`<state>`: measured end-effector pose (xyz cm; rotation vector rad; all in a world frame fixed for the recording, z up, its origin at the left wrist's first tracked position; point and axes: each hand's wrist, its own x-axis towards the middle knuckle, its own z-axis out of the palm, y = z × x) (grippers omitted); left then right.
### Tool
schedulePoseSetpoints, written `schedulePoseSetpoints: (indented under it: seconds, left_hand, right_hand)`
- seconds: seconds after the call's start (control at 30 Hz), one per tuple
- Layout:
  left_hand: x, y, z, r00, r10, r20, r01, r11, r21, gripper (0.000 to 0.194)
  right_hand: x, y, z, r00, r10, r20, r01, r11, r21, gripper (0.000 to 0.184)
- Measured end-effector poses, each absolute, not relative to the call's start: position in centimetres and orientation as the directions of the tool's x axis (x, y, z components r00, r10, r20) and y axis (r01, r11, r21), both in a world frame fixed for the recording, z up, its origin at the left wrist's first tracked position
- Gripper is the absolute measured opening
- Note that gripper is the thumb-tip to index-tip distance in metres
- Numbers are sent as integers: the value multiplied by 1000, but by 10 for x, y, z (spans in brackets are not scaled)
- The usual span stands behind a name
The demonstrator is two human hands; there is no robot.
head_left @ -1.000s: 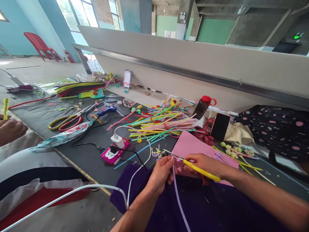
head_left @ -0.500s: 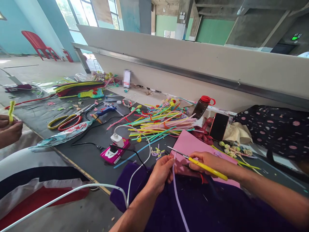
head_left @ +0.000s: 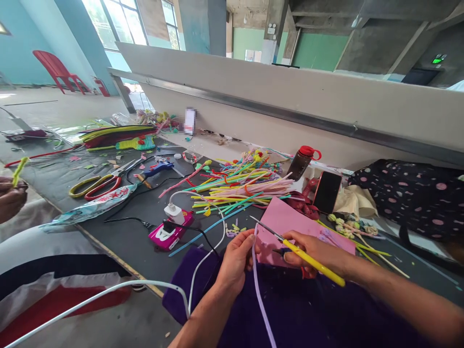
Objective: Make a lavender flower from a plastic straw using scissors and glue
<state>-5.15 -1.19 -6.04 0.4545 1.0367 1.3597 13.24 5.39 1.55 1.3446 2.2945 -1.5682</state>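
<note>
My left hand (head_left: 237, 256) pinches a lilac pipe cleaner (head_left: 258, 290) near its upper end, and the rest of it hangs down over dark purple cloth (head_left: 290, 309). In my right hand (head_left: 308, 251) is a pair of scissors (head_left: 311, 261) with a yellow handle. One blade points up and left, just past the pipe cleaner's upper end. A dark tip and a bit of red show under my right fingers, partly hidden. Behind both hands lies a pink sheet (head_left: 286, 217), and short cut pieces (head_left: 235, 228) are scattered left of it.
Bundled pipe cleaners (head_left: 235, 186) lie mid-table, near a bottle (head_left: 300, 164) and a phone (head_left: 326, 192). A pink power strip (head_left: 171, 231) with cables sits left. Beyond are larger scissors (head_left: 105, 183) and a blue glue gun (head_left: 158, 168). Another person's hand (head_left: 12, 198) holds a yellow-green pipe cleaner.
My hands have shifted slightly left in view, with the pipe cleaner and scissors still held. The other person's yellow-green pipe cleaner has tilted to the right.
</note>
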Motion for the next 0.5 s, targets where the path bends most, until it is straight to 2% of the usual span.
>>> schedulePoseSetpoints:
  seconds: [0.2,0.5]
  left_hand:
    - [-52,-12,-61,-98,938,-333,-574,220,788,29]
    - [-51,-12,-63,-114,940,-321,-530,216,820,27]
  right_hand:
    - [121,46,25,-606,557,-568,693,20,-720,43]
    - [117,46,18,-619,567,-544,680,39,-732,42]
